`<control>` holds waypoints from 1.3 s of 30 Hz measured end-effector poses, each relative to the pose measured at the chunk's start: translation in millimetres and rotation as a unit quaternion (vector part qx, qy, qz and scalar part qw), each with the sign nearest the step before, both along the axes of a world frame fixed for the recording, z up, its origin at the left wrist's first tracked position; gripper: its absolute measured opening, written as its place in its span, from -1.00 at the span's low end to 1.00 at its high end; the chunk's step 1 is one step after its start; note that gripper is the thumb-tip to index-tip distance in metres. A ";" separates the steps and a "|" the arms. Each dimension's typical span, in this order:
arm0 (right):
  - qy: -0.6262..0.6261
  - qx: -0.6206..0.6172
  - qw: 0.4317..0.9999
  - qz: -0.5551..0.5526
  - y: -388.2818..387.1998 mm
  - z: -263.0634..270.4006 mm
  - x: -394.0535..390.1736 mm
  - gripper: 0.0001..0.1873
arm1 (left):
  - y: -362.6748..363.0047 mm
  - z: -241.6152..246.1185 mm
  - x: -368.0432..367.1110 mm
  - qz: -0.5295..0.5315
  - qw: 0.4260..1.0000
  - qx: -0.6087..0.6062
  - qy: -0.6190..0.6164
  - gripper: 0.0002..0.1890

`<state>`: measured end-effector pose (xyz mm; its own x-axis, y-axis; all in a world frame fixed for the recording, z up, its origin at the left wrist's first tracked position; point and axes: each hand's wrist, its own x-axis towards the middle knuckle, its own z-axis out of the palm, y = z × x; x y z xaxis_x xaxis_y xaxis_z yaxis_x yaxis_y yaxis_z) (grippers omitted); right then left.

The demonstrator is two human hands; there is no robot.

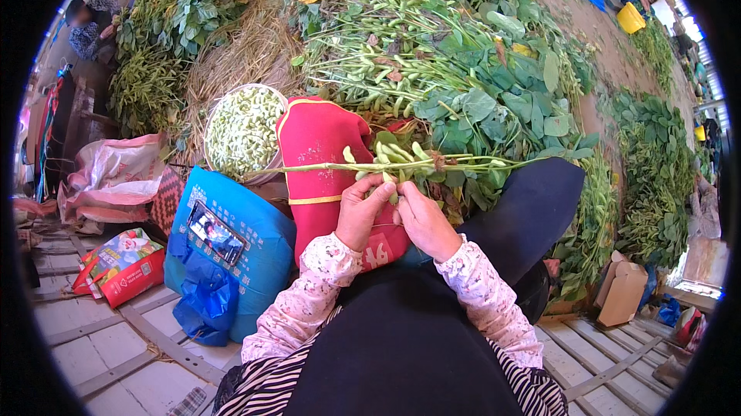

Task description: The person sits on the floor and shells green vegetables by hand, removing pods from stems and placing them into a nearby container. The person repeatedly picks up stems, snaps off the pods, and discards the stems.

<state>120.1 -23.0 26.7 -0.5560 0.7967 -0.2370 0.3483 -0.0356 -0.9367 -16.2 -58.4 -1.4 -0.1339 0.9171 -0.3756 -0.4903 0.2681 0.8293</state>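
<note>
A soybean stalk with green pods lies crosswise over my lap, its leafy end to the right. My left hand pinches a green soybean pod between thumb and forefinger, just below the stalk. Close against it, my right hand has its fingers curled in at the same pods; part of its grip is hidden. Under the hands, a red cloth with yellow trim covers my leg. A round white tub, heaped with picked pods, stands beyond it to the left.
Piled soybean plants spread ahead. At left are a blue bag with a phone on it, a red bag and a woven sack. A cardboard box stands right. Another person sits far left.
</note>
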 end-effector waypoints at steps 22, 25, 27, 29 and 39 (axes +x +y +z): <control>-0.174 0.121 0.977 0.036 1.8 -10.9 4.7 -0.87 | -11.8 -9.5 -6.4 -0.129 0.991 -0.020 -0.040 -0.85; -0.258 0.153 0.953 0.039 5.3 4.9 -1.1 -0.82 | -14.9 -11.3 -4.4 -0.095 0.992 -0.047 -0.073 -0.80; -0.201 0.197 0.960 -0.010 9.4 12.3 -11.3 -0.81 | -17.3 -19.5 -4.6 -0.089 0.991 -0.053 -0.085 -0.80; -0.180 0.235 0.955 -0.032 14.0 16.0 -26.6 -0.78 | -18.2 -23.0 -2.9 -0.072 0.991 -0.069 -0.089 -0.81; -0.075 0.167 0.983 -0.015 35.1 -12.4 -76.7 -0.80 | -33.3 6.6 -35.8 -0.256 0.947 -0.135 -0.137 -0.83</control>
<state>43.5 12.1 14.4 -0.5103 0.8592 -0.0373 0.4870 0.2530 -0.8359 -52.1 -91.7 5.1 0.4394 0.7004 -0.5625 -0.4251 0.7137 0.5567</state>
